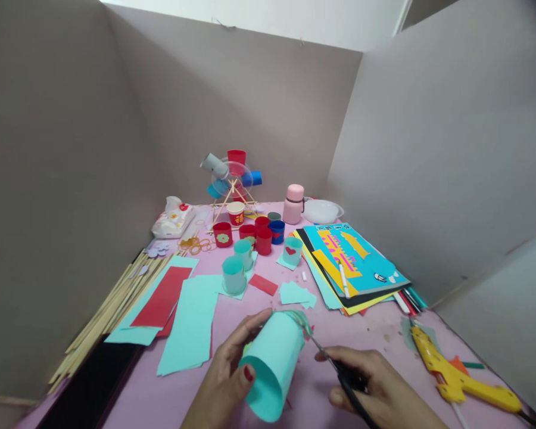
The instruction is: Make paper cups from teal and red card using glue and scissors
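Note:
A rolled tube of light turquoise paper (274, 357) lies tilted in my left hand (232, 363), whose fingers and thumb wrap round its left side. The tube's open end faces me. My right hand (366, 375) grips black-handled scissors (351, 384), with the blades reaching the rim at the tube's far end. A thin turquoise strip curls along that rim. Just beyond stand two turquoise paper cups (234, 277), and a third turquoise cup (292, 251) bears a red heart.
Cut turquoise sheets (190, 322) and red paper (163, 297) lie left, beside wooden sticks (102, 310). A yellow glue gun (455, 372) rests at right, near a paper stack (357, 262). Red cups (263, 241), a stick-framed wheel (233, 179) and a pink flask (293, 205) stand behind.

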### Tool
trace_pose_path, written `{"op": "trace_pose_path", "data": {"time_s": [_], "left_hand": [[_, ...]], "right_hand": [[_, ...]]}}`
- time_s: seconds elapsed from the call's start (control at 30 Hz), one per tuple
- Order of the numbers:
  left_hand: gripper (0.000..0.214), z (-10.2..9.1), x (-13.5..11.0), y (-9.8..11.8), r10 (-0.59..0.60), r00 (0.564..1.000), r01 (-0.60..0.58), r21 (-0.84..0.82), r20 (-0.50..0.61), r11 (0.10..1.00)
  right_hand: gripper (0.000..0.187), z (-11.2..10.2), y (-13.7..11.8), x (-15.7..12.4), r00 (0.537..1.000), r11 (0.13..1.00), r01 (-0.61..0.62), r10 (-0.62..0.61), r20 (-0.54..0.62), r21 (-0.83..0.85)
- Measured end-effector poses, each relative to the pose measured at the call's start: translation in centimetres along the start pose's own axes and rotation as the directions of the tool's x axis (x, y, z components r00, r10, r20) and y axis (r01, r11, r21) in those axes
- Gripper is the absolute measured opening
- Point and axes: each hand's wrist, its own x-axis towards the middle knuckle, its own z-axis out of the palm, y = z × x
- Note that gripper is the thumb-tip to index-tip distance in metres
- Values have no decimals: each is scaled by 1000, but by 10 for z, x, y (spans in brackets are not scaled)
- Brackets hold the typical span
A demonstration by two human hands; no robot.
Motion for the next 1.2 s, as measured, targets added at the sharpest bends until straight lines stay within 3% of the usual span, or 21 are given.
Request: {"op": "trace_pose_path", "data": {"time_s": [0.1,0.17,0.37,0.5,0.57,0.63,0.77,1.07,1.2], "left_hand": [[78,-1,3,-6,32,999,-26,-168,34,985],[77,2,3,-4,17,1000,-16,-300,-1,954],[67,29,0,6,-168,982,112,-444,-90,889],[34,40,3,-1,-297,909,142,-453,-292,880],[30,43,4,-2,-311,866,136,-414,-391,900],[33,44,5,0,-288,858,137,-349,-426,927],[41,44,3,6,-218,884,136,-218,-415,966],[40,36,5,2,-197,948,159,-165,-251,973],[36,35,6,4,-207,961,176,-172,-183,969]], "right_hand": [[35,2,2,1,1000,999,-13,12,4,37],[40,4,5,2,1000,996,-15,14,11,91],[44,15,6,3,998,964,-58,49,39,259],[44,23,5,5,998,948,-59,45,52,314],[42,26,6,5,995,952,-87,68,75,293],[41,27,6,5,991,958,-111,88,97,265],[47,25,5,3,990,953,-105,72,123,285],[52,22,5,0,987,914,-106,49,152,391],[57,19,4,-4,981,915,-165,112,161,368]]}}
